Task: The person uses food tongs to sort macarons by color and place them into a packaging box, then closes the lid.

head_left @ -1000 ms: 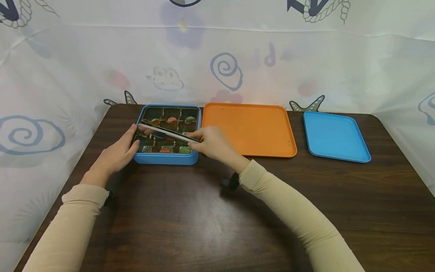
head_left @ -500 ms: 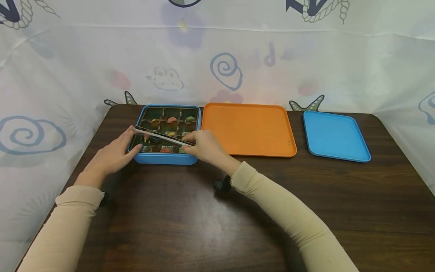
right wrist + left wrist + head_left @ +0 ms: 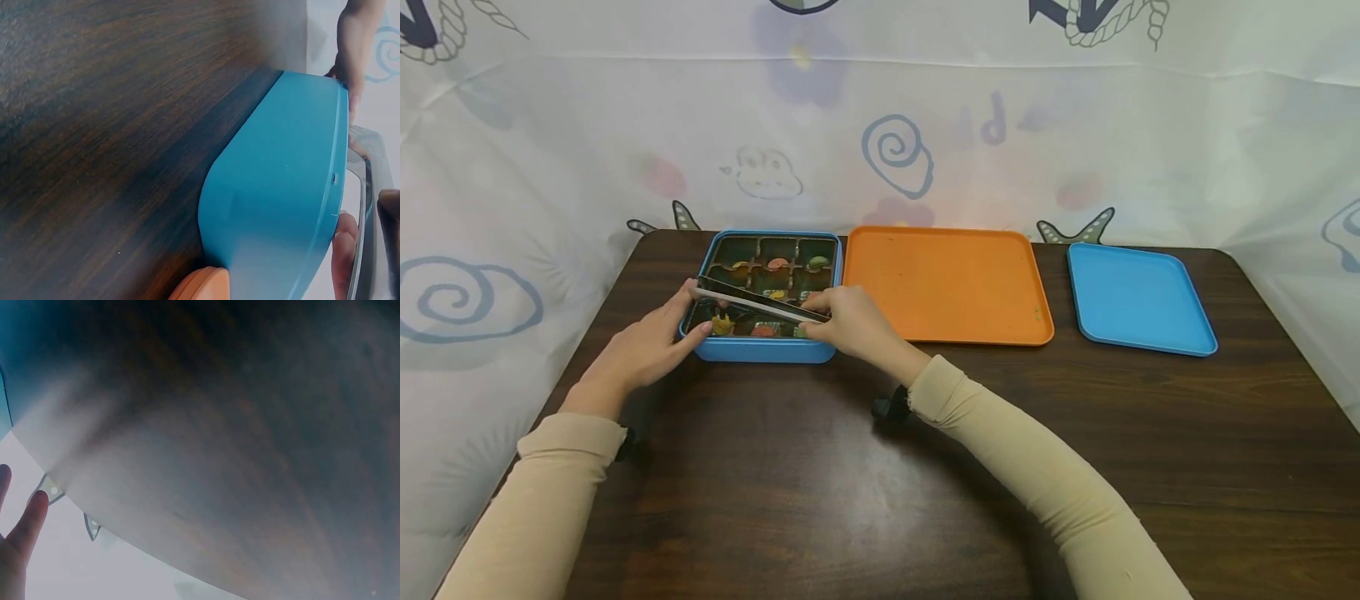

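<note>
A blue box [image 3: 767, 352] holds a dark tray of square compartments [image 3: 741, 247] with small pink, green and yellow pieces. My right hand [image 3: 853, 321] pinches one end of a long, narrow silvery piece [image 3: 752, 303] between thumb and fingers; its exact kind is unclear. This piece lies slanted across the box, dark along its upper side. Spread along the box's left side is my left hand [image 3: 643, 343], fingertips right at the far end of the silvery piece and thumb near the front corner. Right wrist view: the silvery piece [image 3: 370, 140] rises past the box rim.
To the right of the box an orange tray [image 3: 951, 287] lies close against it on the dark wooden table [image 3: 880, 483]. Farther right is a smaller blue tray [image 3: 1142, 300]. A patterned white cloth [image 3: 880, 108] hangs behind the table.
Both hands have shifted a little to the left, and the silvery piece has moved left with them. A yellow piece in the front row now shows more fully below it.
</note>
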{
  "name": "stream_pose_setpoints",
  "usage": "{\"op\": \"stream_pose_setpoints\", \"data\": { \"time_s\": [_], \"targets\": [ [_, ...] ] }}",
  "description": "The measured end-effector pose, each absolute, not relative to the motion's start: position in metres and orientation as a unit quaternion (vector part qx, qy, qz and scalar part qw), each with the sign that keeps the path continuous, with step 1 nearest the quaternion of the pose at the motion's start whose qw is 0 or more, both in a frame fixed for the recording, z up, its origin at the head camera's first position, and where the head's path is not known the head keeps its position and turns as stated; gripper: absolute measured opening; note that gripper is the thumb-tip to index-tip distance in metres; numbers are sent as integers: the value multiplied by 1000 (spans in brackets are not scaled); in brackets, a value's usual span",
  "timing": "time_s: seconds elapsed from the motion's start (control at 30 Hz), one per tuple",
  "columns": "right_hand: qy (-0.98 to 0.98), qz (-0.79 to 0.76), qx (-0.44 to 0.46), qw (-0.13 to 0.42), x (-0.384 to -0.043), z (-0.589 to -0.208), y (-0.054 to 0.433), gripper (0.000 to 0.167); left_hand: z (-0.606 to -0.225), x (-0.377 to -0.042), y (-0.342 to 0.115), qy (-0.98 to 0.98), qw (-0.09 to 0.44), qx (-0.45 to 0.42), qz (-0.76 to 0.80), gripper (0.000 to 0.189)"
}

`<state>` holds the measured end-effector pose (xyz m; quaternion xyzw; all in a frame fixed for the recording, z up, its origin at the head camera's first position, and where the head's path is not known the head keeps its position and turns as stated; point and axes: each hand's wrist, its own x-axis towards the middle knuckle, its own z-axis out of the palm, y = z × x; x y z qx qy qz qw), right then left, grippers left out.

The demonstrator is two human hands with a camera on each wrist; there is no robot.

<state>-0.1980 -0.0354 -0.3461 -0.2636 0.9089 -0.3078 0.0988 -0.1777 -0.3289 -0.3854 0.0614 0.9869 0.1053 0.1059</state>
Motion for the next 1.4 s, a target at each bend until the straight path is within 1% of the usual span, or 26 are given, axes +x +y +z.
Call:
{"op": "stream_pose_setpoints", "data": {
  "time_s": [0.2, 0.4, 0.7, 0.93, 1.13, 1.23, 1.4],
  "targets": [
    [907, -314, -265, 90, -198, -347, -33, 37, -385, -179, -328, 987, 103, 59, 107, 82],
    [895, -354, -253, 103, -198, -347, -25, 43, -384, -179, -326, 987, 105, 56, 105, 83],
    [883, -407, -217, 85, -200, -341, 4, 43, -380, -180, -323, 987, 104, 49, 116, 82],
    [880, -431, -196, 41, -205, -335, 46, 43, -381, -183, -320, 986, 94, 52, 125, 80],
    [885, -435, -165, 12, -207, -328, 91, 42, -384, -184, -320, 985, 106, 61, 122, 79],
    [895, -425, -138, 0, -208, -323, 118, 44, -384, -183, -319, 985, 109, 62, 123, 79],
    [912, -398, -92, -38, -206, -319, 162, 48, -383, -184, -316, 984, 108, 59, 127, 81]
  ]
}}
